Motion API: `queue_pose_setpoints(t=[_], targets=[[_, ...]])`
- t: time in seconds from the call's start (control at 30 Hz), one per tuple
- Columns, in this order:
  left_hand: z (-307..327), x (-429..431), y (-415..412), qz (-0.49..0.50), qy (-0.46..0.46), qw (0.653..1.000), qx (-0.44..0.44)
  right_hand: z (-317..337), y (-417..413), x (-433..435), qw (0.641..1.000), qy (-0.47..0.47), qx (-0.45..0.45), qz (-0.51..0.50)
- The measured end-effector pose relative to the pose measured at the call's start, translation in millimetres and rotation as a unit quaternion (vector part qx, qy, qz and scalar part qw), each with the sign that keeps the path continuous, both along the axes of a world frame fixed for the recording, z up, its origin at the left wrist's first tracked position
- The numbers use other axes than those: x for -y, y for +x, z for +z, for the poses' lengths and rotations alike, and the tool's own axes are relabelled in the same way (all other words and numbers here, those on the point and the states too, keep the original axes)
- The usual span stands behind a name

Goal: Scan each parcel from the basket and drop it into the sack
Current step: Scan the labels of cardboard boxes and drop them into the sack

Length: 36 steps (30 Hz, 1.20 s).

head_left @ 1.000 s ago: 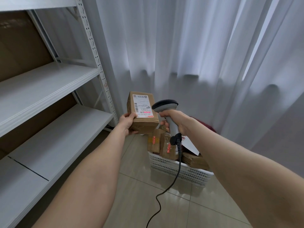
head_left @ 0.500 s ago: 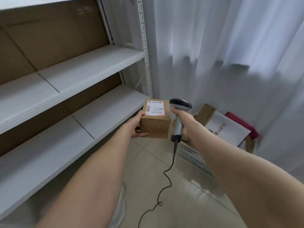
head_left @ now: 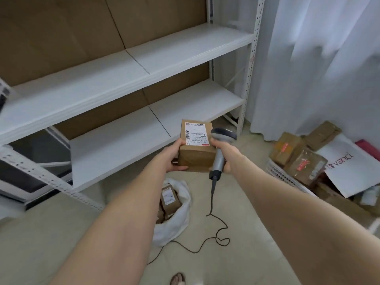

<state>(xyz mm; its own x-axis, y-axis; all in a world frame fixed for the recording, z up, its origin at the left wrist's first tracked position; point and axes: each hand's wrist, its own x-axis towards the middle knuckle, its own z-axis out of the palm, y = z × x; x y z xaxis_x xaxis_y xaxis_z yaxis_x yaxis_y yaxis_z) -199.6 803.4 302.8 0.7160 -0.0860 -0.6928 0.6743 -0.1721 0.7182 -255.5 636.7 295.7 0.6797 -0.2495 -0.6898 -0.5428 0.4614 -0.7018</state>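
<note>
The parcel (head_left: 195, 156) and scanner (head_left: 218, 158) have swung left, away from the basket (head_left: 281, 176), toward the sack (head_left: 180, 225).

The parcel (head_left: 195, 149) sits between the left hand (head_left: 174, 156) and the right hand (head_left: 225, 155), with the scanner (head_left: 221, 145) just beside its right side. Below them the sack (head_left: 178, 221) stands on the floor (head_left: 216, 264), before the front edge of the shelving's (head_left: 123, 153) lowest shelf, with boxes (head_left: 169, 197) inside. The basket (head_left: 281, 175), heaped with packages (head_left: 304, 163), lies to the right near the curtain (head_left: 318, 79).

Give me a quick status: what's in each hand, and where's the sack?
Left hand holds labelled parcel. Right hand grips scanner beside it. Sack open on floor below, parcels inside; nothing between.
</note>
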Motion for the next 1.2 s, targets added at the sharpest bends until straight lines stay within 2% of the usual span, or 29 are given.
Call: queue_pose_setpoints(t=[0.17,0.3,0.57,0.7,0.9,1.03,1.2], targets=[[-35.9,-81.4,12.6,0.039,0.016,0.999,-0.023,-30.3,24.1,-77.5,0.998,-0.015,-0.027,0.051],[-79.6,-146.2,32.1,0.025,0.026,0.998,-0.045,-81.8,51.8,-145.4,0.997,-0.004,-0.048,0.063],[-223.9,-255.9,77.3,0.06,0.059,0.994,-0.076,-288.4,123.7,-254.2,0.995,0.008,-0.057,0.08],[-319.1,-284.7,87.9,0.088,0.05,0.989,-0.104,-335.1,137.1,-286.8,0.994,-0.041,-0.072,0.07],[-459.2,-314.0,108.3,0.089,0.075,0.988,-0.098,-451.8,166.9,-307.3,0.979,-0.136,-0.072,0.135],[-526.2,-333.0,135.7,0.076,0.069,0.991,-0.085,-515.5,200.4,-323.9,0.968,-0.186,-0.037,0.164],[-594.9,-354.9,170.3,0.014,0.063,0.99,-0.122,-580.3,240.1,-344.9,0.928,-0.277,0.021,0.249]])
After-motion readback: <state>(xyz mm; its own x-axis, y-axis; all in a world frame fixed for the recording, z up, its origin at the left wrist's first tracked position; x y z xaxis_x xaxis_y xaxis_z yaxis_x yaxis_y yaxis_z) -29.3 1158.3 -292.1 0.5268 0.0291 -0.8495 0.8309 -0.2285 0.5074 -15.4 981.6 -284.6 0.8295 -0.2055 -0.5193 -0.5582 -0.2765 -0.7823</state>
